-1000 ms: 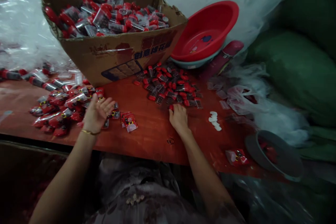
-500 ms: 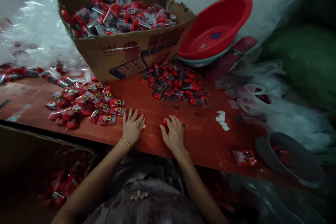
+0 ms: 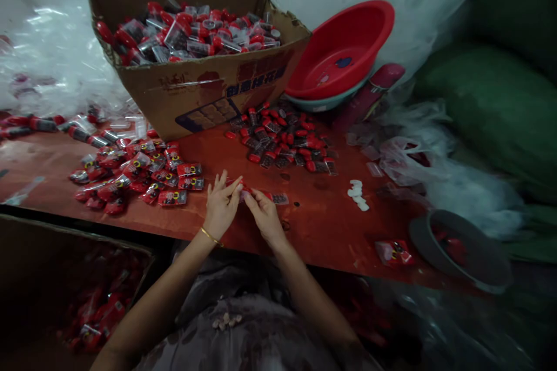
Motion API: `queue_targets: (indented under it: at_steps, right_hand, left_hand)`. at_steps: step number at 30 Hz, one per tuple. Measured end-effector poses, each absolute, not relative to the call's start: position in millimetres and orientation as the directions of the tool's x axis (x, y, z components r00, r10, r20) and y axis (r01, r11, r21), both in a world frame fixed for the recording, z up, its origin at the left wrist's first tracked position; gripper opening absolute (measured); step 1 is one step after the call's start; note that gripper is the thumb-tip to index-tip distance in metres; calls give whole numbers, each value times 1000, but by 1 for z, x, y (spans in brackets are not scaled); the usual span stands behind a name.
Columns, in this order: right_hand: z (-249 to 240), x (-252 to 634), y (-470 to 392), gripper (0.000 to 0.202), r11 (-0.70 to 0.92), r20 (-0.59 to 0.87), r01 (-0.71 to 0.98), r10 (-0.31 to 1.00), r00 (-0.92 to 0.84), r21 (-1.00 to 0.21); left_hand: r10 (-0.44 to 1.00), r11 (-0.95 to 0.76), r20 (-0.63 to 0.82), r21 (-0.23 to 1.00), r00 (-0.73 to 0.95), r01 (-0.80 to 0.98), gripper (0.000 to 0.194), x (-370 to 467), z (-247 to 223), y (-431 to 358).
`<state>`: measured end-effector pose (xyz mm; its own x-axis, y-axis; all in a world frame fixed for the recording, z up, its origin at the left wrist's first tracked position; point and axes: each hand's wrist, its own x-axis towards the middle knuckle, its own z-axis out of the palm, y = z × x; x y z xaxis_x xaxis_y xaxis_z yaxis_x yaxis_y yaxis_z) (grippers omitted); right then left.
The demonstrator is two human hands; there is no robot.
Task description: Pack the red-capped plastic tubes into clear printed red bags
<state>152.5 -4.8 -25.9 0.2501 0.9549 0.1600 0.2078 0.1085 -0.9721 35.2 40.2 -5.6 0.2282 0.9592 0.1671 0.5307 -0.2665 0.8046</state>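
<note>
Above the red tabletop my left hand point(image 3: 220, 208) and my right hand point(image 3: 266, 219) meet at a small red plastic packet point(image 3: 244, 192). Thumb and index finger of each hand pinch it, while the left hand's other fingers stand up and apart. Just beyond my right fingers lies a see-through tube point(image 3: 279, 199) with dark contents, partly hidden by that hand. To the left is a heap of filled red printed packets point(image 3: 130, 168). Farther back lies a pile of red-capped tubes point(image 3: 285, 139).
A large cardboard box point(image 3: 204, 93) full of red-capped tubes stands at the back, beside a red basin point(image 3: 343, 58) and a flask point(image 3: 369, 93). White pieces point(image 3: 358, 195), a grey bowl point(image 3: 461, 249) and plastic bags point(image 3: 452, 174) are to the right.
My right hand has left the table spot by the red-capped tube and come over to my left hand. The packet, earlier under my left hand, is now pinched by both. The view shifted slightly.
</note>
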Motion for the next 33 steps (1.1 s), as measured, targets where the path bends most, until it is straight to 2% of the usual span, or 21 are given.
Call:
queue_targets:
  at_steps: [2, 4, 6, 8, 9, 11, 14, 18, 23, 26, 29, 31, 33]
  right_hand:
    - [-24, 148, 0, 27, 119, 146, 115, 953, 266, -986]
    - [-22, 147, 0, 27, 127, 172, 162, 935, 309, -979]
    - [-21, 148, -4, 29, 127, 219, 272, 913, 345, -954]
    - [-22, 148, -8, 30, 124, 275, 390, 892, 359, -912]
    - [-24, 147, -10, 30, 125, 305, 448, 883, 357, -885]
    - [-28, 144, -13, 32, 131, 360, 543, 868, 341, -830]
    - [-35, 138, -15, 34, 138, 403, 620, 862, 309, -772]
    - [-38, 133, -15, 30, 149, 413, 631, 862, 294, -761]
    - [-27, 160, -19, 24, 240, 418, 642, 898, 140, -729]
    - [-25, 207, -23, 29, 238, 421, 768, 906, 45, -595]
    - [-34, 251, -23, 45, 103, 290, 908, 957, 22, -406]
    - [-40, 266, -21, 39, 74, 228, 940, 974, 4, -334]
    - [-42, 267, -22, 29, 79, 222, 935, 975, -1, -346]
  left_hand:
    - [966, -233, 155, 871, 207, 433, 37, 35, -2, 34]
    - [984, -132, 92, 951, 152, 278, 42, 33, -2, 27]
    - [984, 92, -105, 991, 147, 93, 43, 31, -3, 21]
    - [912, 366, -347, 930, 219, -48, 44, 32, -4, 13]
    - [872, 460, -425, 881, 244, -109, 45, 33, -5, 10]
    - [850, 522, -477, 818, 223, -242, 45, 36, -6, 4]
    - [856, 510, -496, 764, 146, -396, 44, 40, -6, -1]
    - [809, 573, -560, 688, 178, -445, 39, 40, -7, 1]
    - [864, 487, -491, 757, 113, -435, 40, 36, -5, 15]
    - [859, 503, -492, 755, 143, -421, 40, 33, -3, 23]
    - [819, 570, -527, 707, 226, -418, 38, 33, 0, 27]
    - [777, 628, -565, 662, 279, -408, 35, 36, 2, 27]
    - [745, 666, -592, 630, 308, -400, 30, 40, 4, 26]
